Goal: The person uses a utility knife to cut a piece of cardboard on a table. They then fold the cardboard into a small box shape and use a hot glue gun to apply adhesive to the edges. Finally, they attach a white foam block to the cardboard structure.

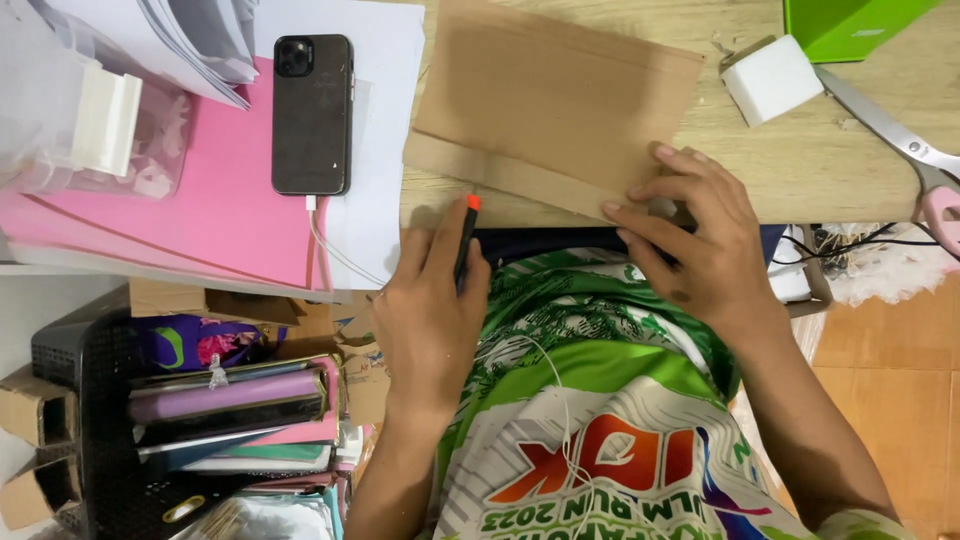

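Green shirt [600, 400] fills the bottom of the view, closest of all, with both forearms rising from it toward the desk edge. Every place below is given from the cardboard [555, 100], a brown folded sheet lying flat on the wooden desk [830, 170]. Just below its lower-left corner, the left hand [430, 310] is closed around a dark cutter [466, 240] with an orange tip, that tip pointing up at the cardboard's near edge but, as far as I can tell, not quite touching it. At the lower-right corner, the right hand [700, 240] is open, its fingers spread flat and pressing the sheet down. Left of the cardboard lie a phone [312, 115] on its charging cable [330, 250], white paper and pink sheets [200, 220]. Right of it sit a white block [772, 78] and scissors [900, 135]; a green box [850, 25] stands up and to the right. The risk I judge greatest is the blade running toward the pinning fingers, since they rest near the likely cutting line. Because the sheet overhangs nothing firm at the desk edge, it could also slip and skew the cut. A stray stroke leftward might nick the cable, which lies near the cutter hand.
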